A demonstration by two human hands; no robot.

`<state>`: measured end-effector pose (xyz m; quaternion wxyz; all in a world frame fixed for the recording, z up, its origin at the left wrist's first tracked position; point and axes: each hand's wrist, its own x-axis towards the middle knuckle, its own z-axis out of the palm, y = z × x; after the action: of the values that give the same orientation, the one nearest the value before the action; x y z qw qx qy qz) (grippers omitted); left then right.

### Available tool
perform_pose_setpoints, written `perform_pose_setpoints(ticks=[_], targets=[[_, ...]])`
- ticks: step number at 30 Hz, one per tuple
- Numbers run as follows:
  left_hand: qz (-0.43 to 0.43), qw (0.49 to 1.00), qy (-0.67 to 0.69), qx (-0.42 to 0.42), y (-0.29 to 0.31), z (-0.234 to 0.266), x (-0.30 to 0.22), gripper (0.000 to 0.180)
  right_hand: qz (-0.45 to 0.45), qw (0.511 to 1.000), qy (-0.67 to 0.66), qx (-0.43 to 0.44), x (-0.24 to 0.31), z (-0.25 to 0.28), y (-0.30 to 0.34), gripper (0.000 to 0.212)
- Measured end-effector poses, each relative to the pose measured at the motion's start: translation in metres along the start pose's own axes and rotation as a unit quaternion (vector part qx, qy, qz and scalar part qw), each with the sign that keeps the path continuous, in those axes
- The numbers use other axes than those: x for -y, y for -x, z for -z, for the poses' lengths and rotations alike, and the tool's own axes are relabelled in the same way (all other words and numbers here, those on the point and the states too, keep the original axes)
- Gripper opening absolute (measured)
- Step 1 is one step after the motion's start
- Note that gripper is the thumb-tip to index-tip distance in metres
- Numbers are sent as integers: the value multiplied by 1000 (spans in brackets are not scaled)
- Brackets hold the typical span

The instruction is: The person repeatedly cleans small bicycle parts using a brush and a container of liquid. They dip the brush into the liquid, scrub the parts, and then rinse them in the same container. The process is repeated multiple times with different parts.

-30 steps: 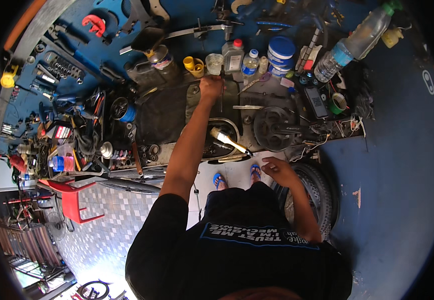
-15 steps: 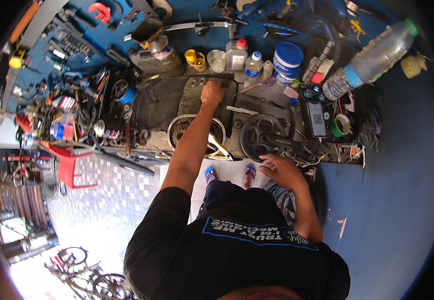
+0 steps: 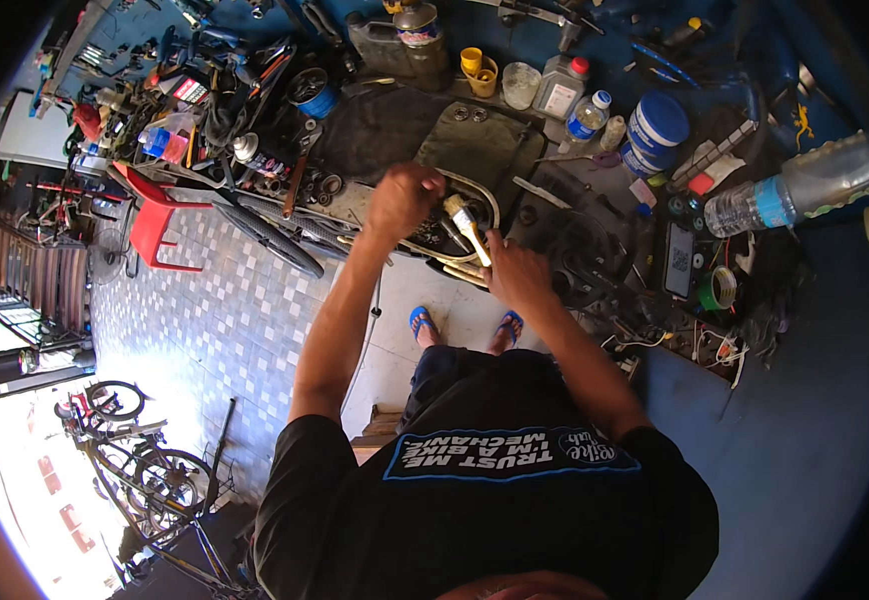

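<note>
My left hand (image 3: 405, 205) is closed above the left side of a round, pale-rimmed basin (image 3: 497, 212) at the bench's front edge. What its fingers hold, if anything, is hidden. My right hand (image 3: 520, 272) grips the end of a paintbrush (image 3: 469, 229) with a pale handle, its bristles pointing into the basin. Dark metal parts lie inside the basin, partly hidden by the brush and hands. Beyond it, two small round metal parts (image 3: 471, 114) rest on a greenish mat (image 3: 500, 145). To the right, a dark crankset (image 3: 595, 265) is blurred.
Bottles, a blue-and-white tub (image 3: 655, 130) and a yellow cup (image 3: 472, 62) stand along the back. On the right are a phone (image 3: 679, 260), a green tape roll (image 3: 717, 288) and a large plastic bottle (image 3: 775, 200). A red chair (image 3: 160, 220) and a tyre (image 3: 270, 240) are at the left.
My left hand has come back from the mat to the basin and closed. My right hand has moved from beside the crankset to the paintbrush and taken hold of it. The view has shifted.
</note>
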<state>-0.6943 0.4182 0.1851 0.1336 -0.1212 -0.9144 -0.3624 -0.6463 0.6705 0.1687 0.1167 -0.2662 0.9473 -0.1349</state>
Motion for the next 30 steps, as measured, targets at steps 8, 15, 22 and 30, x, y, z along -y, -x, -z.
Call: perform_pose_setpoints(ticks=[8, 15, 22, 30], targets=[[-100, 964, -228, 92, 61, -50, 8, 14, -57, 992, -47, -102, -3, 12, -16, 39], [-195, 953, -210, 99, 56, -60, 19, 19, -43, 981, -93, -162, 2, 50, -14, 34], [-178, 949, -237, 106, 51, -65, 23, 19, -112, 976, -104, -156, 7, 80, 5, 35], [-132, 981, -129, 63, 34, -55, 7, 30, -69, 974, -93, -197, -10, 67, 18, 33]])
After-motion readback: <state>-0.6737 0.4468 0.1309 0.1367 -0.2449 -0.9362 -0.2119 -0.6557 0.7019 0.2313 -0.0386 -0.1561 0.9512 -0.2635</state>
